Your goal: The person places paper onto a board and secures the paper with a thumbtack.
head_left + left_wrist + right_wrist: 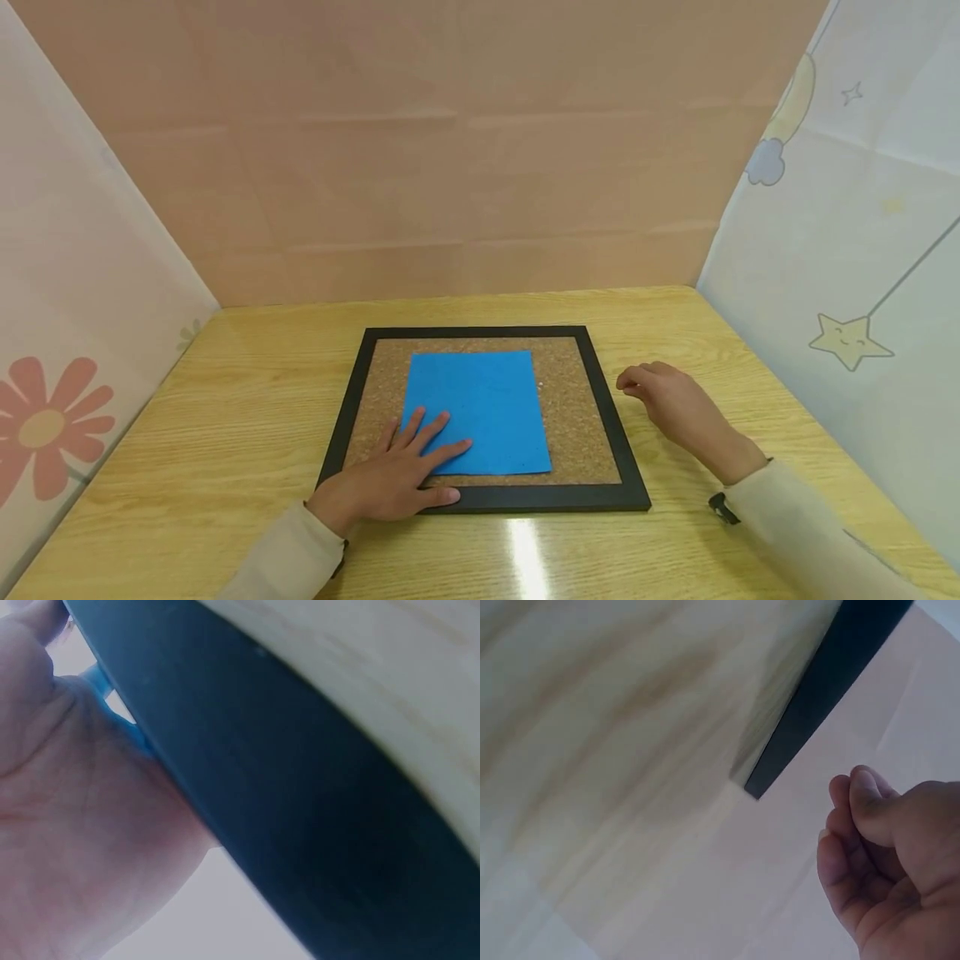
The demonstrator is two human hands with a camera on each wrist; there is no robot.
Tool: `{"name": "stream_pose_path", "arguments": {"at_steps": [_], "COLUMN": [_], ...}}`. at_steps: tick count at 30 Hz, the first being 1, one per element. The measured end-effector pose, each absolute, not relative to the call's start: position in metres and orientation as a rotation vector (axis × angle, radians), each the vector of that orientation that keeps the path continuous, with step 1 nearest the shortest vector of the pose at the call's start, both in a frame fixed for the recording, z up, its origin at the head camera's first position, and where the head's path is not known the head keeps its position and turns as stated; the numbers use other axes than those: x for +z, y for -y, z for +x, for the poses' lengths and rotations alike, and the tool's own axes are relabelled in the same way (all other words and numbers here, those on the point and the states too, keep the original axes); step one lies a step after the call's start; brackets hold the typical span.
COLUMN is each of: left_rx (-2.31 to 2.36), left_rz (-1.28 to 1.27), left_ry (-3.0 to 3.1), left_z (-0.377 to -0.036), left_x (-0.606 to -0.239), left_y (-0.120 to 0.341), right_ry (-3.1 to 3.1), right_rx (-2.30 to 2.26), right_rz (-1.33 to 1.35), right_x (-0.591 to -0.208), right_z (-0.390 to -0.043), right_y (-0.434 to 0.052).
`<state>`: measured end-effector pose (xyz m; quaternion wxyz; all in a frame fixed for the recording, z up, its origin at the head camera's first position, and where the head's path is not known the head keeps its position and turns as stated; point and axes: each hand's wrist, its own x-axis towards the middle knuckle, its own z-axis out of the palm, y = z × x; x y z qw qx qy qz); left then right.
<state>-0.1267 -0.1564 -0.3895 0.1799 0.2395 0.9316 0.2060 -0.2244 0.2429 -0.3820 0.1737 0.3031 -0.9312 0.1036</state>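
A blue sheet of paper (483, 404) lies on a cork board (573, 408) with a black frame (551, 498). My left hand (397, 475) rests spread on the sheet's lower left corner, its thumb on the frame's near edge. From below, the left wrist view shows the palm (82, 802) against the frame (247, 750). To the right of the board, my right hand (675, 404) hovers over the table. In the right wrist view its fingers (844, 877) are curled and the thumb meets the index finger; nothing shows between them.
The board lies on a wooden table (225, 400). A plain tan backdrop (450, 167) stands behind it. Patterned side panels rise at the left (97, 250) and right (885, 250). A tiny pale speck (540, 385) shows on the cork right of the paper.
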Motion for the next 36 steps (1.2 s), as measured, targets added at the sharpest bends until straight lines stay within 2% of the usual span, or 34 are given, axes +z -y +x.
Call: {"name": "stream_pose_path", "arguments": {"at_steps": [7,21,27,36], "left_rx": [0.594,0.559,0.544,0.536], "left_rz": [0.678,0.661,0.66,0.675], "left_ry": [-2.623,-2.62,-2.628,-2.636], "left_z": [-0.127,-0.127,-0.127,-0.129], "left_x": [-0.39,-0.389,-0.389,-0.391], "left_y": [0.156,0.156,0.157,0.156], "right_ry": [2.795,3.086,3.211,3.347], "right_rx": [0.447,0.657,0.777,1.052], "right_rz": [0.886,1.075,0.99,0.6], "right_x": [-0.375,-0.365,-0.366,-0.373], "right_z": [-0.234,-0.28,-0.296,-0.304], "right_y": [-0.208,-0.13,-0.107,-0.09]}}
